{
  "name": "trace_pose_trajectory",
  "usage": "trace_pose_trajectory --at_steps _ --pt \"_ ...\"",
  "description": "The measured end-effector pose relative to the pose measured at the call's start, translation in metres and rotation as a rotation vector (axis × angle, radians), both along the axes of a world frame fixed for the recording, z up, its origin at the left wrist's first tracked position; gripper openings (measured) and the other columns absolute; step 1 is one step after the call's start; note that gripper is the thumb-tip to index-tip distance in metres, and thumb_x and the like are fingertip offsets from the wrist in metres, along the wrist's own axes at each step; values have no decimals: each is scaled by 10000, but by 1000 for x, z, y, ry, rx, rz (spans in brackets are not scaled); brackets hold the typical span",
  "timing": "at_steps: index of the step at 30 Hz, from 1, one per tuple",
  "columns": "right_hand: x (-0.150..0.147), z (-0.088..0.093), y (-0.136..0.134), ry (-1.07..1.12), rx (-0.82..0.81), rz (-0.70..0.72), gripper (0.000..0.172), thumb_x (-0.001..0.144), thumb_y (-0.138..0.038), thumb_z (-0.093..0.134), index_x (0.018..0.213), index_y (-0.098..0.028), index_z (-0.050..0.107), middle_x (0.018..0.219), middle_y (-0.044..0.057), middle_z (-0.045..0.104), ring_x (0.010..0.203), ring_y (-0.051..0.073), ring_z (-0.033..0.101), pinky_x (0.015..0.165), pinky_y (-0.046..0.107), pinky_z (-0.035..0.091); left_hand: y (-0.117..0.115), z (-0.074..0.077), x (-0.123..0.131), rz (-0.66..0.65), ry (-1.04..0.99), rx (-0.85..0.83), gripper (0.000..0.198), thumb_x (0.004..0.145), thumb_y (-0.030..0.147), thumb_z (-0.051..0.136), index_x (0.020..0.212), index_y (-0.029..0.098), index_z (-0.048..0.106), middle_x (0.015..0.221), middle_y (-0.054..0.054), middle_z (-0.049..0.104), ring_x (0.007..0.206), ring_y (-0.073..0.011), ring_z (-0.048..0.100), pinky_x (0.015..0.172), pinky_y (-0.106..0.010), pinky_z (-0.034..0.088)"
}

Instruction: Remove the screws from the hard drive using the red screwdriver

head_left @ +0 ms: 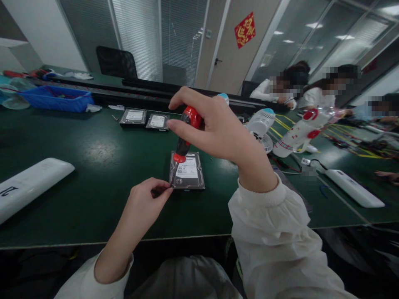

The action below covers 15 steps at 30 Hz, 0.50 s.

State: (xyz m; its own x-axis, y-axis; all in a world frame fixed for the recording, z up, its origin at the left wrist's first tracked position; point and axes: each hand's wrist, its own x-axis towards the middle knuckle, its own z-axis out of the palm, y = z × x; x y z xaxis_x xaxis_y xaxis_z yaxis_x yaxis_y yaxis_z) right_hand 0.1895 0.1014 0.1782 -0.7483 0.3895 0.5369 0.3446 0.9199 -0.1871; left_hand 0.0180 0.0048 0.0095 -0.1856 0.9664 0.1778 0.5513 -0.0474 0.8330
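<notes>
Leaning to one side, a red-and-black screwdriver (183,146) stands with its shaft angled down to the near left corner of the hard drive (188,171), which lies label up on the green table (102,207). Over the drive, the right hand (215,128) surrounds the handle, thumb and forefinger spread wide with their tips apart (its other fingers are hidden, so I cannot tell how firmly it grips). At the drive's near left corner, the left hand (152,193) has thumb and fingertips pinched almost together on the low end of the shaft; any screw there is too small to make out. Beyond the drive and to its left, two more drives (133,116) lie side by side, with a blue tray (70,104) farther left. A long white case (35,185) sits well to the drive's left. To its right stand a white fan (261,123) and a red-and-white object (293,137), with a slim white box (355,189) farther right. Co-workers (268,89) sit beyond the drive, far to its right.
</notes>
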Motion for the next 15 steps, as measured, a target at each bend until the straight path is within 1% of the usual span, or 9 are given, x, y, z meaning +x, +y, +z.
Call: trace_pose_trajectory --at_steps 3,4,6,9,12,15 --pt "1 0 0 -11 -4 41 289 977 -324 461 1207 -164 532 941 9 598 736 119 477 731 294 362 -1 0 -1 -4 -1 -3 238 818 414 683 880 202 772 827 -39 752 727 -206 679 673 -326 514" --pt "1 1 0 -17 -9 44 303 973 -327 465 1221 -166 528 924 6 596 733 121 476 725 293 358 -1 -1 -1 -4 -3 -3 238 820 414 684 883 202 772 827 -38 752 724 -204 678 670 -324 514" --pt "1 2 -1 -23 -16 0 327 973 -385 485 1215 -172 541 893 4 597 738 127 490 723 291 353 -1 -1 -1 -2 -5 2 233 821 408 686 884 201 771 823 -36 749 718 -200 675 663 -318 513" --pt "1 3 -3 -16 -7 -107 355 975 -480 496 1142 -179 586 840 4 591 739 134 501 711 287 338 0 -2 -1 -2 7 12 216 821 397 690 871 204 771 817 -32 748 718 -198 676 655 -313 509" --pt "1 3 -3 -34 -8 -118 295 970 -403 500 1156 -190 585 814 -3 584 706 132 473 693 290 327 0 -2 -1 -3 22 16 214 827 399 689 880 209 774 818 -29 749 710 -195 672 650 -312 508" --pt "2 3 -4 -53 -20 -75 322 952 -330 494 1237 -189 545 830 -9 585 688 131 456 703 298 333 0 -2 0 -3 19 16 211 823 398 689 876 212 774 816 -28 748 706 -194 670 650 -314 510"
